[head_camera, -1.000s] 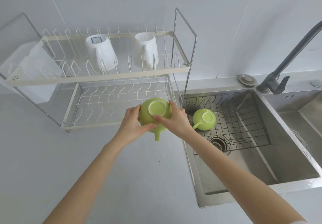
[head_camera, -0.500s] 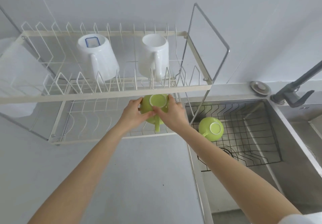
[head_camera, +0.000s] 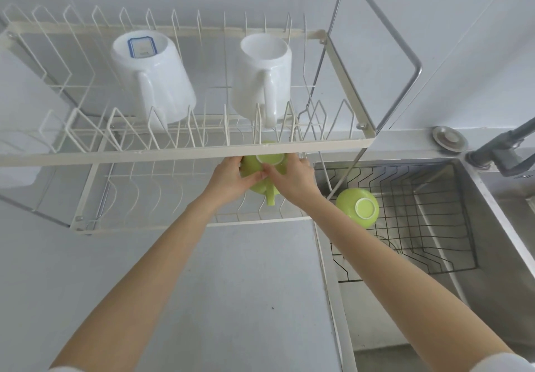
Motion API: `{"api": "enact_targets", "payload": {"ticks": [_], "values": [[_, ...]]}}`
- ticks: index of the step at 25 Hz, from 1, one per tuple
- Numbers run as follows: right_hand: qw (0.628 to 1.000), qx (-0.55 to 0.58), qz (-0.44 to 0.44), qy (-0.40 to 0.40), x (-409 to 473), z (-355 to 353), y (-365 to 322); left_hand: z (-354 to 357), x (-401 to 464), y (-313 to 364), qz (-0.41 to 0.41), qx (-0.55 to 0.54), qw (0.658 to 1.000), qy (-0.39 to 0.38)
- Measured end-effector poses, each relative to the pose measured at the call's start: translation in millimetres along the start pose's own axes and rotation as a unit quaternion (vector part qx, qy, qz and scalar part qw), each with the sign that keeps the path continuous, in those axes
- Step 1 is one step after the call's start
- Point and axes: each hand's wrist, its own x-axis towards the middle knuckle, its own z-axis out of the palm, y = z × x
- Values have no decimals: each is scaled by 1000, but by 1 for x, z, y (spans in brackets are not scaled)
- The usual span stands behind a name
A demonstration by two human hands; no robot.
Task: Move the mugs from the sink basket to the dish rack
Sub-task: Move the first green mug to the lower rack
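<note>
Held mug: a green mug (head_camera: 257, 169) is upside down, base ring up, over the right end of the dish rack's lower tier (head_camera: 162, 198), partly hidden behind the upper tier's front rail.
Handle direction: its handle sticks out toward the person, so the mug's long line runs from rack to viewer.
Left hand (head_camera: 228, 176): grip wrapped on the mug's left side, thumb laid across the near wall.
Right hand (head_camera: 292, 177): grip wrapped on the mug's right side, fingers near the base ring.
Second green mug (head_camera: 358, 208): lies inverted and tilted in the black wire sink basket (head_camera: 419, 241), at its left end, base ring facing up and right.
Upper tier: two white mugs (head_camera: 152, 77) (head_camera: 262, 77) stand inverted, handles toward the front.
Surface (head_camera: 231, 299): pale grey, below the forearms.
</note>
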Motion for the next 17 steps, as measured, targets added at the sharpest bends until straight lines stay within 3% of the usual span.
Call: {"api": "enact_targets", "payload": {"ticks": [9, 11, 14, 17], "values": [[998, -47, -38, -11, -7, -3, 3, -6, -11, 15, 22, 23, 999, -15], [990, -107, -87, 5, -18, -3, 6, -9, -19, 15, 20, 93, 995, -12], [968, -199, -149, 26, -42, -6, 16, -9, -42, 13, 27, 268, 963, 5], [950, -255, -175, 25, -67, -9, 30, -2, -70, 13, 56, 330, 942, 23]]}}
